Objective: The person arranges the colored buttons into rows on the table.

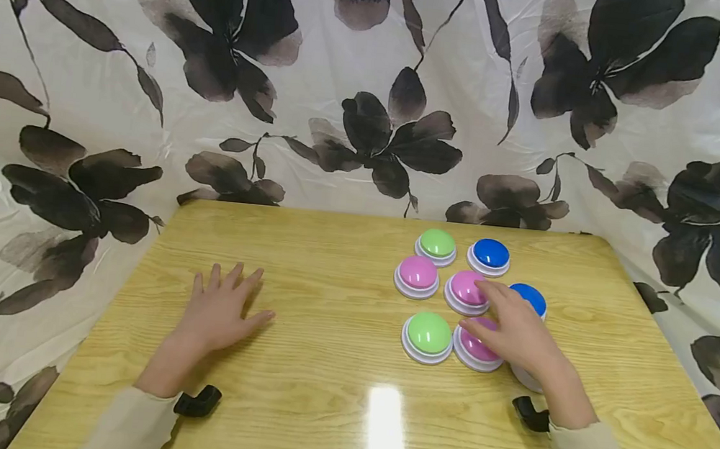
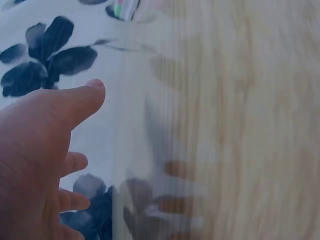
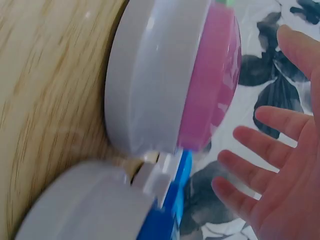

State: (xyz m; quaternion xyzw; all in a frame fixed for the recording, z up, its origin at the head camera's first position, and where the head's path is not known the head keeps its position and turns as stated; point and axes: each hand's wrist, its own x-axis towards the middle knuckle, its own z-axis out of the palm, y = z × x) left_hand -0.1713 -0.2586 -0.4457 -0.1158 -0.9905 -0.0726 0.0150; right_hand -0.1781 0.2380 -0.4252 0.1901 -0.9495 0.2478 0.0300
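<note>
Several round push buttons with white bases and coloured domes stand grouped on the right of the wooden table. My right hand [image 1: 519, 330] hovers over them with its fingers extended, nearest the front pink button [image 1: 477, 343] and the middle pink button [image 1: 466, 290]. In the right wrist view, a gap shows between those fingers and a pink dome [image 3: 212, 75]. Partly hidden by this hand are a blue button [image 1: 530, 299] and a white base [image 1: 526, 378] under the wrist. My left hand [image 1: 214, 315] holds nothing, fingers spread above the table's left side.
Behind the hand are a green button [image 1: 437, 243], a blue button [image 1: 490, 254] and a pink button [image 1: 417, 273]; another green button [image 1: 429, 334] sits in front. A flower-patterned cloth [image 1: 324, 55] hangs around the wooden table [image 1: 320, 365]. Black wrist mounts [image 1: 198, 401] stick out by both sleeves.
</note>
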